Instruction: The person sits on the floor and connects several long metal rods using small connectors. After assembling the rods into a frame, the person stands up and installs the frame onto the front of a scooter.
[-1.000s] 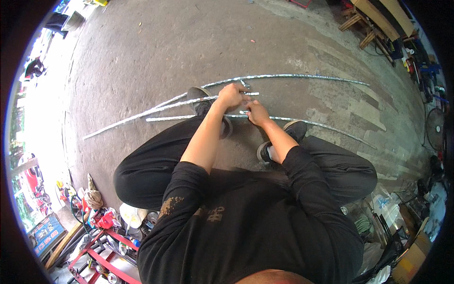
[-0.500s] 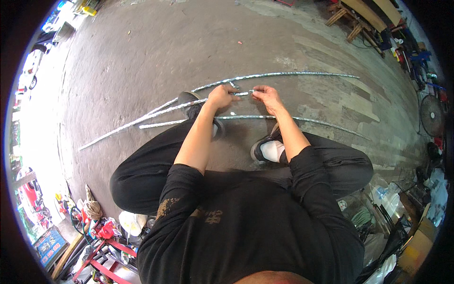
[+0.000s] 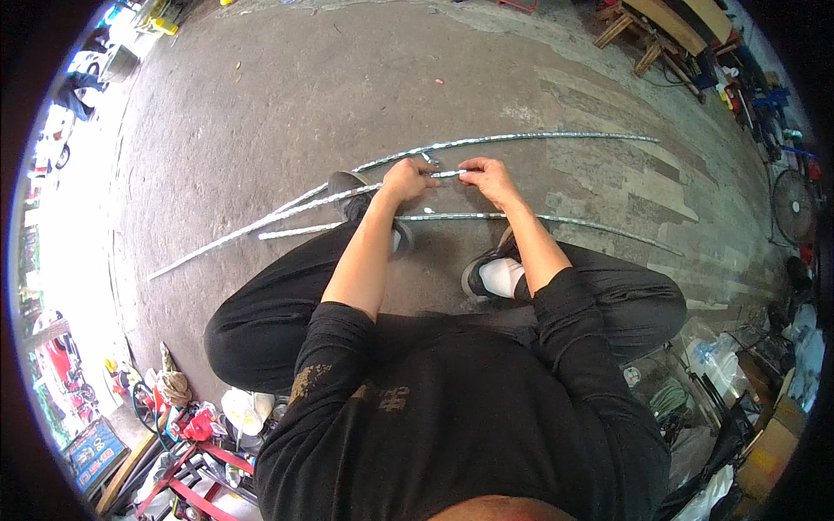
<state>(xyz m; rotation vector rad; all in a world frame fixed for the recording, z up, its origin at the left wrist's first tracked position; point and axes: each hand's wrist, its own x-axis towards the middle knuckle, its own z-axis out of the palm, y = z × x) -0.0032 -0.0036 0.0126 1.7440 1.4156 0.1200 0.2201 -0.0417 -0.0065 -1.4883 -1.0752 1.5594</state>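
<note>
My left hand (image 3: 408, 181) is closed around a long silvery foil-like rod (image 3: 295, 207), just short of its right end. That rod slants away to the lower left, passing over my left shoe (image 3: 351, 201). At its right tip, the thumb and fingers of my right hand (image 3: 490, 182) are pinched together on the rod end. A similar silvery rod (image 3: 539, 135) lies on the floor beyond my hands. Another silvery rod (image 3: 599, 227) runs nearer to me, passing behind my forearms. A short silvery piece (image 3: 429, 159) sits just past my left fingers.
A small white bit (image 3: 428, 210) lies between my arms on the concrete floor (image 3: 347, 95). My right shoe (image 3: 473, 276) is close to the near rod. A wooden bench (image 3: 665, 30) stands far right, a fan (image 3: 791, 204) at right. Clutter with red metal bars (image 3: 195, 491) fills the lower left.
My right fingers have moved slightly left and now meet the rod's tip, where a small gap showed before. My left hand has barely moved.
</note>
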